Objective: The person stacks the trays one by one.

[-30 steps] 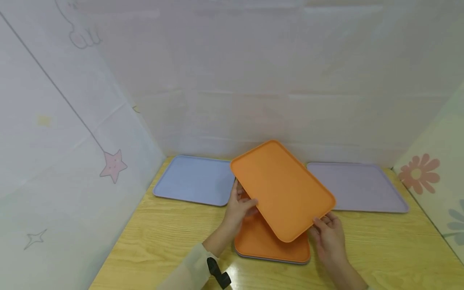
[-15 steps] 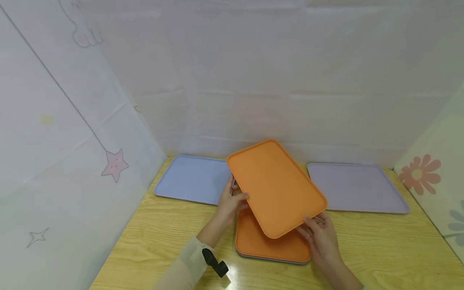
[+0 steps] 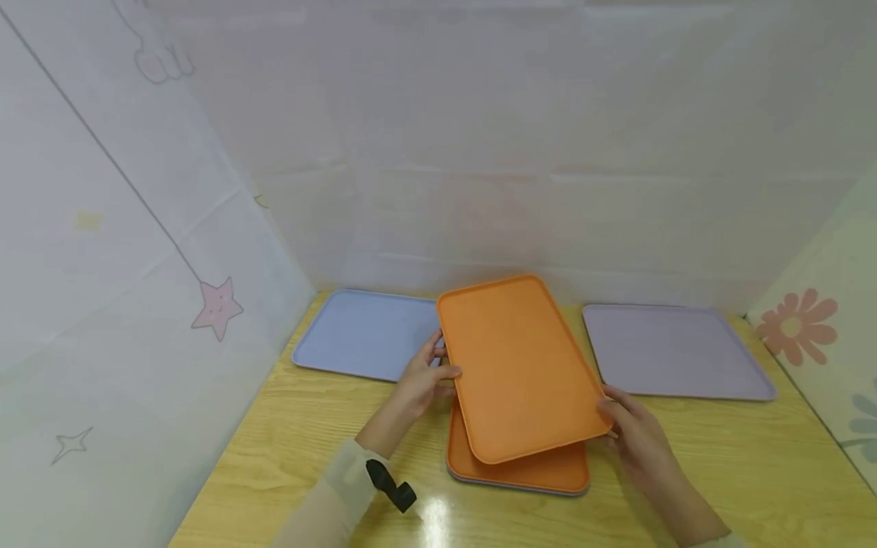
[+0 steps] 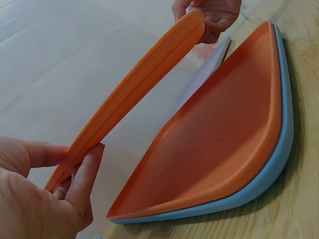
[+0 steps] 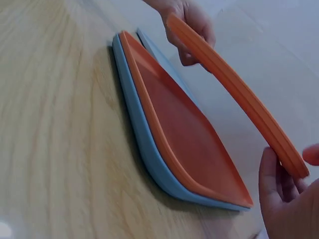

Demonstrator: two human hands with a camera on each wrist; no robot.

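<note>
Between both hands an orange tray (image 3: 521,365) is held tilted, raised above a stack. My left hand (image 3: 419,383) grips its left edge, thumb on the rim and fingers behind. At the lower right corner my right hand (image 3: 639,434) pinches the rim. Beneath lies another orange tray (image 3: 521,472), resting on a bluish tray (image 4: 286,124) that shows only as an edge. In both wrist views a gap separates the raised tray from the stack.
A blue tray (image 3: 370,335) lies flat at the back left, partly covered by the raised tray. A light purple tray (image 3: 678,352) lies at the back right. Printed cloth walls (image 3: 438,152) stand behind and beside the wooden table (image 3: 274,457).
The raised orange tray has swung from a slant to a straighter position over the stack. My right hand has shifted outward from under its lower edge to the corner; the left hand still grips.
</note>
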